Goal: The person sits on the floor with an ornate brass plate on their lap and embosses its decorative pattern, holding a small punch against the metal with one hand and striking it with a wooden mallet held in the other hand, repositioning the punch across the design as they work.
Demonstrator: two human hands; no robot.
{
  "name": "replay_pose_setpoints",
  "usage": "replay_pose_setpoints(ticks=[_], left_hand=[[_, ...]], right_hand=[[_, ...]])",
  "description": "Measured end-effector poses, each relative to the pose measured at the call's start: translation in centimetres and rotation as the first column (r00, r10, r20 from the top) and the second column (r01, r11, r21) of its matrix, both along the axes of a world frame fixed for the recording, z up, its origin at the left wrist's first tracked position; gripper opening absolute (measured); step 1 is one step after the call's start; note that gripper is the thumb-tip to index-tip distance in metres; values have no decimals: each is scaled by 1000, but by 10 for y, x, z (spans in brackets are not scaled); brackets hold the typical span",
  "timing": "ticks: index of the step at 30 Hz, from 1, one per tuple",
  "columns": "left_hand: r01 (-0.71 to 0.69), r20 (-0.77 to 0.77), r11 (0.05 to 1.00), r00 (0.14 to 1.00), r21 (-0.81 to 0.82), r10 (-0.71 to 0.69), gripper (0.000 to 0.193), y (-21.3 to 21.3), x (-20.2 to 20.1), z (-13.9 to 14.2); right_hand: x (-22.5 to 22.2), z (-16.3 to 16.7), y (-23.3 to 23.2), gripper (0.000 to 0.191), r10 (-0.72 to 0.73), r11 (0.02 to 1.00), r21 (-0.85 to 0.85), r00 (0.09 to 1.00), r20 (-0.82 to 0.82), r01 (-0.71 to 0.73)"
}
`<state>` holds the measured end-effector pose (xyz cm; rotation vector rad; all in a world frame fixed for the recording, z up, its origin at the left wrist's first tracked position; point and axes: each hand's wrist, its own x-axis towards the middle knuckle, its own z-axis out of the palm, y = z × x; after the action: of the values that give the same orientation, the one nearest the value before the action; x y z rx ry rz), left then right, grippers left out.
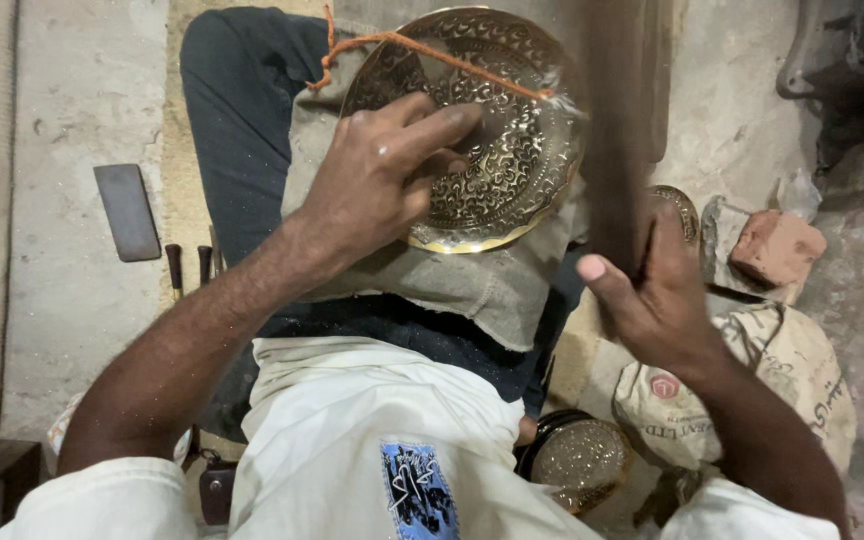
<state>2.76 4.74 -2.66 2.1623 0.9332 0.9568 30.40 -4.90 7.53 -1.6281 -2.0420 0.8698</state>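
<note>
An engraved round brass plate (512,150) rests tilted on a grey cloth (472,285) over my knee. My left hand (382,170) lies on the plate's face, fingers pressing it down. An orange cord (432,50) stretches across the plate's upper part. My right hand (652,295) grips a long dark wooden tool (617,130) that is blurred with motion and stands at the plate's right edge.
A dark flat stone (127,210) and two tool handles (187,265) lie on the floor at left. At right sit a brick (777,245), a printed sack (752,385), another brass piece (682,205) and a round brass dish (577,460) below.
</note>
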Motion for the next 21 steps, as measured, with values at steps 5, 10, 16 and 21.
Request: replay_pose_setpoints(ticks=[5, 10, 16, 21], left_hand=[[-1, -69, 999, 998, 41, 4, 43, 1, -4, 1], [10, -88, 1000, 996, -15, -11, 37, 1, -4, 0], [20, -99, 999, 995, 33, -17, 44, 2, -2, -1], [33, -107, 999, 994, 25, -30, 41, 3, -3, -1]], right_hand=[[1, -7, -3, 52, 61, 998, 29, 997, -48, -59], [6, -15, -6, 48, 12, 976, -217, 982, 186, 29], [-1, -19, -12, 46, -18, 997, -72, 988, -155, 7], [4, -27, -17, 48, -45, 991, 89, 889, -456, 95]])
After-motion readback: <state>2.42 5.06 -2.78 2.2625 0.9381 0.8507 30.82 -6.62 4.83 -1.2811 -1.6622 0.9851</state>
